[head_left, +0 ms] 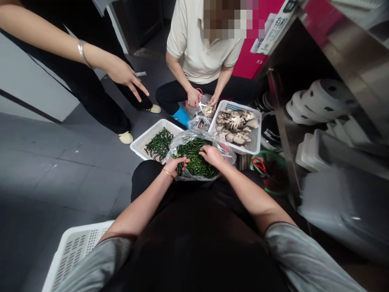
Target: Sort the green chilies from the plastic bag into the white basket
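Observation:
A clear plastic bag (226,152) full of thin green chilies (196,156) lies open at my lap. At its left side my left hand (175,165) is closed around a small bunch of chilies, their ends poking out past the fingers. My right hand (212,155) reaches over the bag from the right, fingers pinched together at the chilies; what sits between the fingertips is too small to make out. Just beyond my left hand, a white perforated basket (138,145) holds more green chilies (160,142).
Opposite me a seated person holds red-handled scissors (200,104) over mushrooms. Oyster mushrooms (237,125) fill another white basket (258,140). A standing person's hand (123,77) extends from the left. Red-handled scissors (259,164) rest on a green basket (278,190) beside metal shelving (284,142).

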`<move>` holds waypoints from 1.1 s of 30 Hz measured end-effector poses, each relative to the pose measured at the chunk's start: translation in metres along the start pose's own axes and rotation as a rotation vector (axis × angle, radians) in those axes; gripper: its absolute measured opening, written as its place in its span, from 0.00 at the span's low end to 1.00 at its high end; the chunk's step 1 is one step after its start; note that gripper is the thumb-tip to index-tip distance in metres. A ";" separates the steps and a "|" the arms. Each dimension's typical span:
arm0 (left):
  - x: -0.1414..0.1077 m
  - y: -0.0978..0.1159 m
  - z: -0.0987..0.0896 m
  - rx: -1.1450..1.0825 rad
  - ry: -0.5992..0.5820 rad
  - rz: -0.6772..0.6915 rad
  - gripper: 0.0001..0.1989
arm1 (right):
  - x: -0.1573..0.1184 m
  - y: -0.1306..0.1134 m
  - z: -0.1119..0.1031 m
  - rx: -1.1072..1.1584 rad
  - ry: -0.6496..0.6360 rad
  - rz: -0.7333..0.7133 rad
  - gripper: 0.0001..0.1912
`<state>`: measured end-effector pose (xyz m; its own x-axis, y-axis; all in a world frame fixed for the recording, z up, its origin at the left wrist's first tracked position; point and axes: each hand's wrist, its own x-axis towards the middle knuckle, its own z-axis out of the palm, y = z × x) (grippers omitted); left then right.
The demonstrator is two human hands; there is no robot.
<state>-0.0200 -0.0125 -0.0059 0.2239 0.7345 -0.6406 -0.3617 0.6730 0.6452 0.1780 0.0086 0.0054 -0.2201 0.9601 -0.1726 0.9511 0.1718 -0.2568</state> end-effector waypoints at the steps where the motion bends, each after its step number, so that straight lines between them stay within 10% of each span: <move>1: 0.002 -0.003 0.002 -0.002 0.011 0.001 0.11 | -0.011 -0.006 0.003 0.063 0.046 0.003 0.13; 7: 0.007 -0.013 0.008 -0.031 -0.058 0.038 0.14 | -0.058 -0.042 0.024 0.538 0.093 -0.181 0.16; 14: -0.018 0.005 0.003 0.108 -0.440 0.106 0.15 | -0.038 -0.032 0.015 1.324 -0.291 0.118 0.28; 24: -0.014 0.001 -0.003 0.127 -0.199 0.009 0.20 | -0.010 -0.016 0.007 0.038 -0.025 -0.014 0.22; 33: -0.007 0.002 -0.008 0.074 -0.144 0.018 0.19 | 0.029 0.012 0.008 -0.160 -0.051 0.128 0.14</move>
<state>-0.0291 -0.0174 -0.0034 0.3473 0.7477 -0.5660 -0.3000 0.6605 0.6883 0.1812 0.0366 -0.0106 -0.1023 0.9646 -0.2429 0.9934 0.0862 -0.0759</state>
